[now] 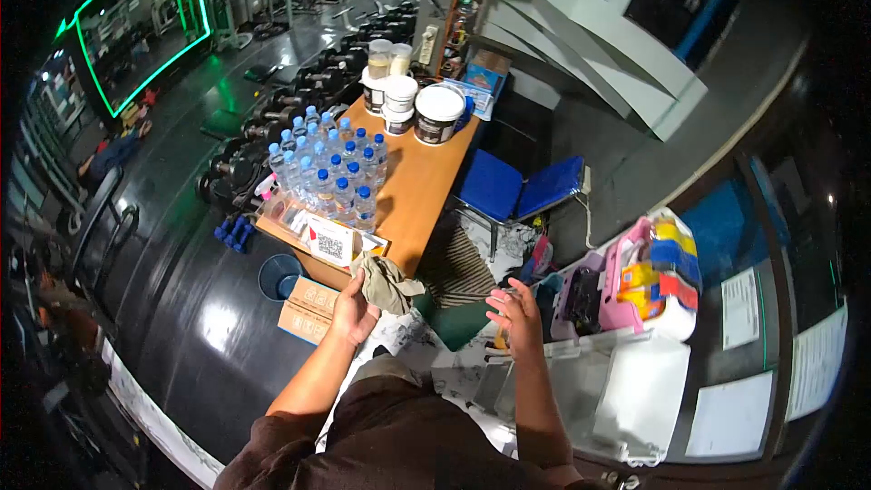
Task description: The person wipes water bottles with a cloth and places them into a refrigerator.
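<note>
My left hand [354,313] is closed on a crumpled grey-green cloth [388,285], held at the near end of a wooden table [434,183]. Raised to the right of it, my right hand [517,313] has its fingers apart and holds nothing that I can see. Just beyond the cloth, a white card with a QR code [329,241] stands at the table's near edge. Behind the card, several water bottles with blue caps [334,163] are grouped upright on the table.
White tubs [439,113] stand at the table's far end. Below its near end are a cardboard box [308,310] and a dark bucket [280,277]. To the right are a blue chair [490,184], a pink basket [626,277] and a clear plastic bin [640,390]. Dumbbells [272,113] line the left.
</note>
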A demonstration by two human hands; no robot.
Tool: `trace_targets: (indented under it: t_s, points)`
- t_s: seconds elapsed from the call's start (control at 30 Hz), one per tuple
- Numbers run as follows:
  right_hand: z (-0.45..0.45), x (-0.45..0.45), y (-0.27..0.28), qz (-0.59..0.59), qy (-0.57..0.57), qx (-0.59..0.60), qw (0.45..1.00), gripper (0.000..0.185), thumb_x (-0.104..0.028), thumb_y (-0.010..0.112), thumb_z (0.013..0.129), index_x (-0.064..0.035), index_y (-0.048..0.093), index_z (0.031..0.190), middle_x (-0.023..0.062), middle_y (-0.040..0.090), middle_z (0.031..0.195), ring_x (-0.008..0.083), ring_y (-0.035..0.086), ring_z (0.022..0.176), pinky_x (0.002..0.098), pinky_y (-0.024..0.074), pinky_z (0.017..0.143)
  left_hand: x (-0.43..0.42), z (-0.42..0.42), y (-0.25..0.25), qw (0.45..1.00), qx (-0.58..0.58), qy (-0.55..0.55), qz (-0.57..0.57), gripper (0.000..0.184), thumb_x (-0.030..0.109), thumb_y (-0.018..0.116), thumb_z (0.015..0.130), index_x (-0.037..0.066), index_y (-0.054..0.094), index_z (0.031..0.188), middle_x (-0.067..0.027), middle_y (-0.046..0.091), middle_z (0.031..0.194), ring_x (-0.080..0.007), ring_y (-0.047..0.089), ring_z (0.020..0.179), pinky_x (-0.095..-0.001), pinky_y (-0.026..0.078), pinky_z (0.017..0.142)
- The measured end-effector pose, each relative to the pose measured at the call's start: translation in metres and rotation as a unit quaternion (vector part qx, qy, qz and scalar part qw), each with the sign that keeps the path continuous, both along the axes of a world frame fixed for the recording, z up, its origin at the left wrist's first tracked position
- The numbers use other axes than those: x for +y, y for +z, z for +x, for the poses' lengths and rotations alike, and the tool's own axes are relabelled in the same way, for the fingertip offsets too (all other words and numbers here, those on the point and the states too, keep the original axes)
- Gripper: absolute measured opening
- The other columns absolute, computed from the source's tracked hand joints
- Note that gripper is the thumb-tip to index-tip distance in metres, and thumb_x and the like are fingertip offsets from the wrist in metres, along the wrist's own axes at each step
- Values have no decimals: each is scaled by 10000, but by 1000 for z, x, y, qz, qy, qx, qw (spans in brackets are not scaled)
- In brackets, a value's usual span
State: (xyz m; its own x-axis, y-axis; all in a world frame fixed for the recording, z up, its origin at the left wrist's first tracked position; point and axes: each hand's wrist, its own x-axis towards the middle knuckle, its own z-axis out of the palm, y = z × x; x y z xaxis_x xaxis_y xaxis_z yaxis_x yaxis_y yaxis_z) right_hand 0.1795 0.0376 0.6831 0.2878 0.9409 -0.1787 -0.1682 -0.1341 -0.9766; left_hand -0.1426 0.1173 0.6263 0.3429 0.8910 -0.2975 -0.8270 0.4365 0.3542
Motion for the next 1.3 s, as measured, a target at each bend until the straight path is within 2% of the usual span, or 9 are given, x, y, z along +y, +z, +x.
trace_targets:
  t_s: [0.1,0.27,0.47,0.57,0.67,0.77,0.87,1.13,1.3]
  points:
    - [-4,52,8,-31,20,-7,999,565,-229,575,1073,-8,379,1554,242,605,1378,381,635,1276,500,566,1011,24,-2,-13,999,-38,-6,-23,475,362,489,1100,56,541,1460,-143,634,1453,-305,596,1350,-462,419,1189]
    - [-10,139,-16,-45,67,-21,997,453,-159,519,1099,-47,406,1523,189,669,1303,309,664,1227,441,575,964,50,-4,-11,999,-42,18,-30,458,384,474,1108,78,593,1426,-117,669,1417,-285,627,1318,-450,447,1173]
    - [-47,239,-54,-62,160,-31,985,500,-148,603,1060,-24,398,1499,151,682,1237,226,685,1090,366,595,840,66,-9,-14,993,-55,108,-12,579,463,545,990,67,617,1408,-140,659,1429,-330,609,1332,-495,429,1187]
    - [-66,290,-112,-11,231,-76,970,563,-143,674,1017,-19,398,1492,139,697,1177,198,679,1020,340,601,782,63,-8,2,977,-91,187,-41,614,508,543,991,58,622,1401,-147,657,1430,-345,602,1339,-506,421,1192]
    - [-89,333,-169,0,286,-142,948,591,-85,729,957,-31,438,1469,136,687,1176,203,679,1034,342,588,862,66,1,12,961,-104,255,-31,695,633,578,977,86,621,1404,-141,647,1436,-353,596,1342,-555,419,1182]
    - [-105,364,-190,46,358,-182,915,616,-30,759,919,-46,458,1456,141,633,1252,217,651,1111,345,553,969,66,17,-5,930,-51,362,-33,680,611,594,984,123,578,1457,-110,618,1469,-338,571,1356,-547,420,1171]
    - [-120,392,-208,75,391,-168,902,747,-153,890,774,-24,527,1414,171,623,1383,299,611,1278,414,486,1090,71,41,0,899,-50,433,-27,609,534,587,1013,110,584,1450,-109,616,1473,-322,567,1362,-529,397,1189]
    - [-156,438,-196,78,531,-258,803,870,-243,967,701,-32,515,1414,164,612,1394,312,585,1306,441,463,1112,75,102,5,828,-44,549,-105,550,363,483,982,49,568,1425,-153,615,1450,-360,561,1359,-521,423,1175]
    - [-175,440,-228,106,552,-217,798,836,-229,979,682,-20,552,1370,171,618,1352,320,595,1278,439,474,1095,66,127,9,793,-49,595,-122,624,438,523,945,45,584,1426,-149,613,1463,-354,565,1356,-517,420,1163]
